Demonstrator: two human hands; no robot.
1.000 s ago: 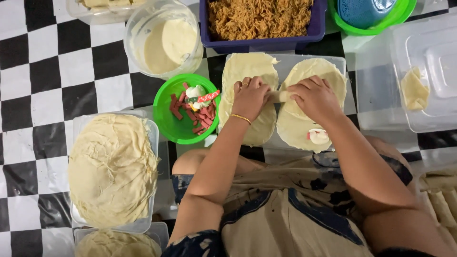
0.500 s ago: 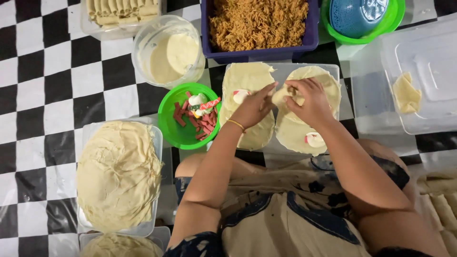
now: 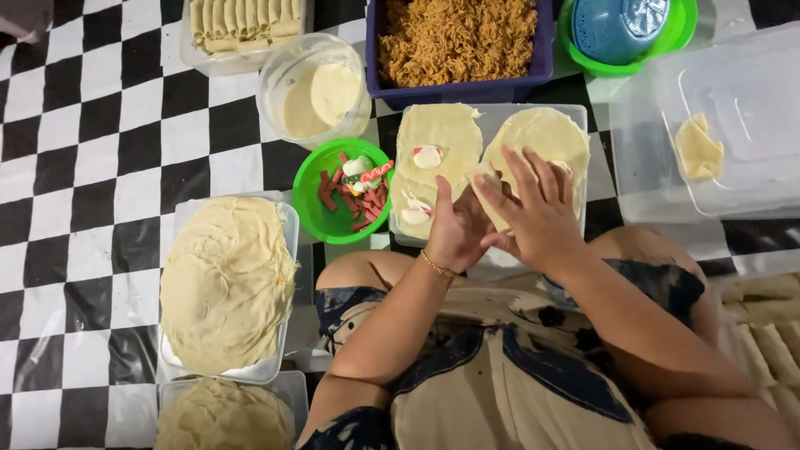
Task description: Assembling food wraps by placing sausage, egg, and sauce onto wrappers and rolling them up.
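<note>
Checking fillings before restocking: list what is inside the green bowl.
The green bowl holds reddish sausage strips, a pale white chunk and a small red-and-green wrapped piece. Whatever lies beneath that pile is hidden. Both hands are off to the right of it.

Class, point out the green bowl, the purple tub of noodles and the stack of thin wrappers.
green bowl point(image 3: 310, 212): head view, bare inner wall at left.
purple tub point(image 3: 457, 92): head view, front wall.
stack of wrappers point(image 3: 227, 279): head view, middle of the top sheet.
</note>
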